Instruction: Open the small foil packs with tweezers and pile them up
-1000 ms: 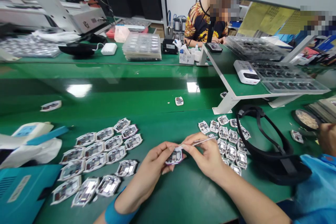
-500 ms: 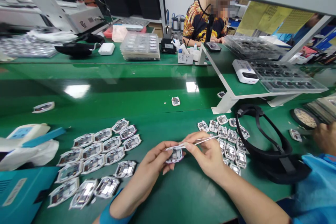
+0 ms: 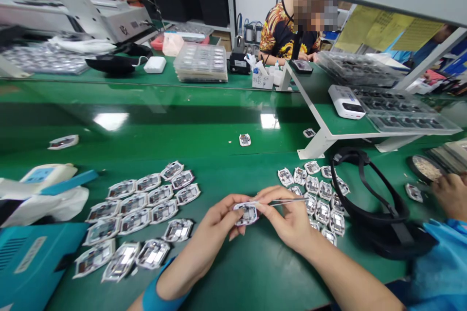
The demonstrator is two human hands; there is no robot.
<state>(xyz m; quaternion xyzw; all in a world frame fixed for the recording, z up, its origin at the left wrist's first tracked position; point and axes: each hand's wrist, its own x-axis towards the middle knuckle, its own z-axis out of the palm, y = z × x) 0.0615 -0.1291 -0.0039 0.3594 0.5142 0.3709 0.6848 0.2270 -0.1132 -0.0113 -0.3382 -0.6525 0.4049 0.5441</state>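
White-rimmed units lie in slanting rows at nine o'clock from the hands, open faces up, probably spaced so that each can be lifted without knocking its neighbour. Next comes the left hand, pinching one unit between thumb and fingers – thumb on the near-left rim, fingers behind and below – a grip that seems meant to steady it and leave its inside in view. That unit sits at the clock's centre, raised off the bench. The left forearm enters from eight o'clock, wrist nearly straight.

The right hand arrives from four o'clock, fingers curled, thumb and forefinger pressed together around slim metal tweezers. Their tail points to three o'clock; the tips are hidden, so I cannot tell what they grip. Both hands meet at the unit's upper edge, likely for fine control. Beyond, at three o'clock, a second cluster is packed tighter beside a black headset.
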